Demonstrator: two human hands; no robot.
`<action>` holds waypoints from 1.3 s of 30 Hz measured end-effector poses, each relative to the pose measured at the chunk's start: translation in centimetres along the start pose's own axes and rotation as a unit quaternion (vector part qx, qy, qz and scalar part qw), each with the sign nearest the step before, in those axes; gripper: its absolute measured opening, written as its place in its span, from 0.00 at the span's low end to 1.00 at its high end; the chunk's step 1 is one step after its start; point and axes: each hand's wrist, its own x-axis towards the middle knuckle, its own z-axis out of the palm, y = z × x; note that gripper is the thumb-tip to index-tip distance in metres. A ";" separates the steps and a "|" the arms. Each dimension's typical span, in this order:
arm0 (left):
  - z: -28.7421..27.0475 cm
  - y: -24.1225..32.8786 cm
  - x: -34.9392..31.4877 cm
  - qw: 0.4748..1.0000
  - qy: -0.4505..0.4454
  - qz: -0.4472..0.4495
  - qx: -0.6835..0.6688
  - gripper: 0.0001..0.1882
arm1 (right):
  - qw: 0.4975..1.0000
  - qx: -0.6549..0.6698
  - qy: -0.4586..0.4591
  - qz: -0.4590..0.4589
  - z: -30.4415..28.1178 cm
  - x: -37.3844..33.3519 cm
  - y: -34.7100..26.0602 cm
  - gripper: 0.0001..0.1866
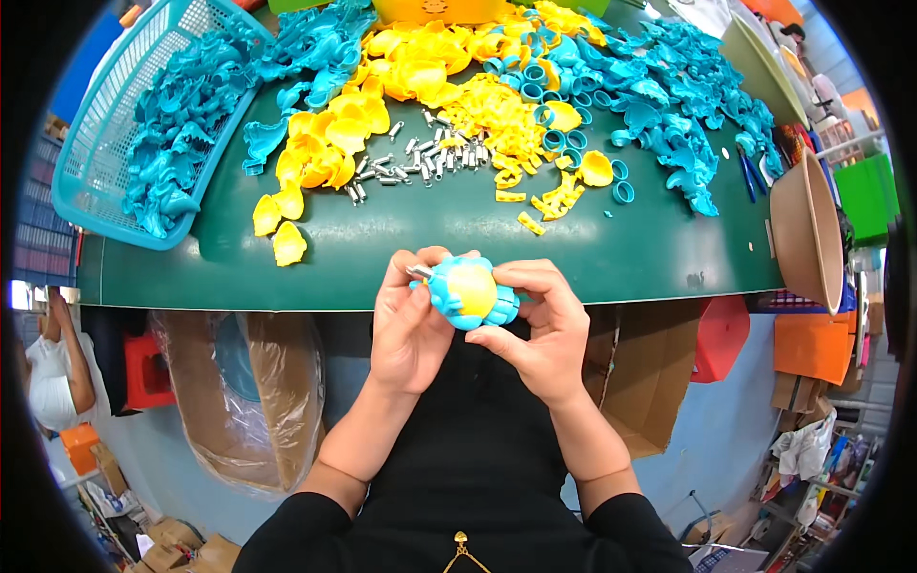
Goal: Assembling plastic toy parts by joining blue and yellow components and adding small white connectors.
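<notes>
Both of my hands grip a small blue and yellow plastic toy figure (472,289) just over the near edge of the green table. My left hand (409,320) is closed around its left end, where a small silver metal piece sticks out by the fingertips. My right hand (546,329) pinches the right end between thumb and fingers. Beyond my hands lie several silver metal cylinders (425,158). Yellow shell pieces (330,143) curve down to the left of them, and small yellow parts (497,119) are heaped to the right.
A blue plastic basket (81,181) with blue parts stands at the left. Blue rings (554,140) and a pile of blue parts (669,105) cover the far right. A tan basin (807,229) tilts at the right edge. Below are cardboard boxes (659,382); another person (62,372) is far left.
</notes>
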 end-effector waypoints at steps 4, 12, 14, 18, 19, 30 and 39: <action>1.1 0.1 0.2 0.999 -0.020 -0.037 0.021 0.28 | 0.998 -0.044 -0.003 -0.055 -0.9 0.1 -0.2 0.28; 0.0 -1.6 0.5 0.990 -0.040 -0.004 0.138 0.35 | 0.999 0.041 0.011 -0.022 -2.2 -0.6 0.2 0.26; 0.1 -1.1 0.9 0.974 -0.061 0.016 0.219 0.35 | 0.992 0.120 -0.001 0.043 -2.8 -0.7 0.6 0.29; 2.3 -1.1 1.5 0.910 -0.058 -0.003 0.411 0.42 | 0.984 -0.178 0.005 -0.023 -4.2 -0.5 -2.0 0.37; 2.5 -1.3 1.7 0.877 -0.061 -0.006 0.477 0.45 | 0.983 -0.182 0.006 -0.022 -4.6 -0.3 -1.8 0.37; 1.5 -2.0 4.2 0.772 -0.124 0.093 0.617 0.20 | 0.986 -0.072 0.142 0.047 -17.5 7.7 1.6 0.33; 1.8 -1.6 4.0 0.735 -0.134 0.110 0.656 0.13 | 0.981 -0.118 0.148 0.031 -16.4 8.2 0.7 0.31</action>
